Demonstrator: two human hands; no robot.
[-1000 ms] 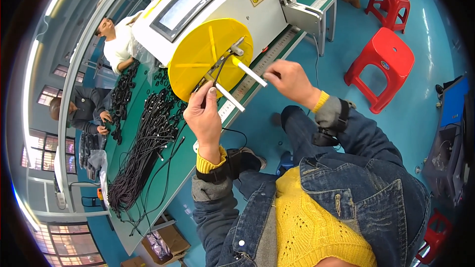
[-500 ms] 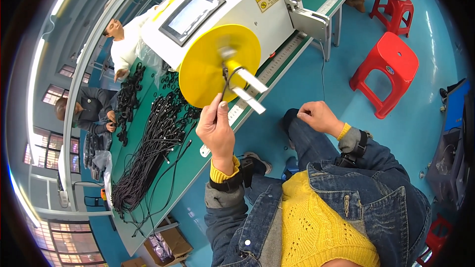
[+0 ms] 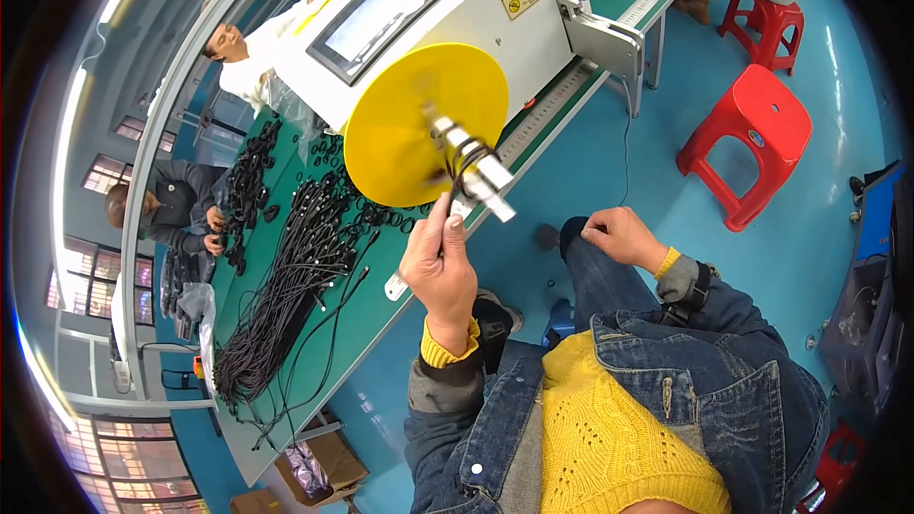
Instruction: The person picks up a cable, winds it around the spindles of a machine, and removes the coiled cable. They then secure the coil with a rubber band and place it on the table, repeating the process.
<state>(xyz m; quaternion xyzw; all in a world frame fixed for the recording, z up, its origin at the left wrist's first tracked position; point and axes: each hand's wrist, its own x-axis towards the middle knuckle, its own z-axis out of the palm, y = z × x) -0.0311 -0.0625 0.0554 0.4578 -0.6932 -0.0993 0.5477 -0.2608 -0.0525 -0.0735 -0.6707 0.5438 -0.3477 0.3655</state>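
Note:
A black cable [image 3: 462,164] is looped round the white prongs [image 3: 488,171] in front of a yellow disc [image 3: 386,143] on the winding machine [image 3: 466,14]. Just below the prongs, my left hand [image 3: 440,271] has its thumb and forefinger pinched at the cable, close to the coil. Blur smears the hub of the disc. My right hand [image 3: 624,236] is over my knee, fingers loosely curled, with nothing visible in them. To the left, a bundle of black cables [image 3: 286,295] lies on the green table [image 3: 314,376].
Coiled black cables [image 3: 249,167] lie farther along the table, where two people sit. A metal guide bracket [image 3: 609,43] juts from the machine's right side. Red stools [image 3: 747,138] stand on the blue floor at right. Below the table is an open cardboard box [image 3: 338,466].
The cable has gone from a loose strand at the prongs to several turns round them, and the prongs have rotated. My left hand has shifted right and slightly down; my right hand stays curled.

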